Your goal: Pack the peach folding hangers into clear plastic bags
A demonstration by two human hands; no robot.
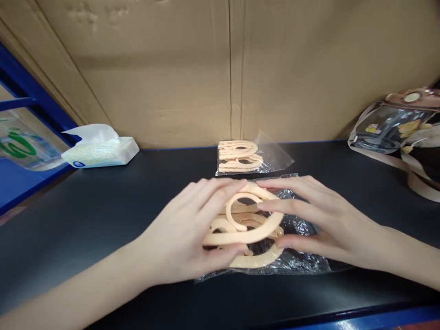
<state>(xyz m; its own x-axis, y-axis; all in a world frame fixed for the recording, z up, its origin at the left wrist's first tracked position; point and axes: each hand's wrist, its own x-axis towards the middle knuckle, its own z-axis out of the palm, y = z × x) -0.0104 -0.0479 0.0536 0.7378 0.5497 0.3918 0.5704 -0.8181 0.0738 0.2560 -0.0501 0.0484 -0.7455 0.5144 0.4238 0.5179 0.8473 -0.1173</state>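
Observation:
A peach-coloured plastic piece, bent into a curl with a long arm (pixel 256 234), lies under both hands in the middle of the black table. More pieces of the same kind are beneath it, on a crinkled clear plastic bag (pixel 302 261). My left hand (pixel 192 229) grips the curled piece from the left, fingers over the top and thumb along the lower side. From the right, my right hand (pixel 319 220) holds its rounded end, two fingers on the curl and the thumb at the lower edge. The left fingers hide the long arm's end.
Farther back lies a clear bag with several similar peach pieces (pixel 239 156). A tissue pack (pixel 103 151) sits at the back left, near a clear bag with green print (pixel 20 144). At the right stands a transparent bottle with a strap (pixel 385 130). Cardboard (pixel 165 73) lines the back.

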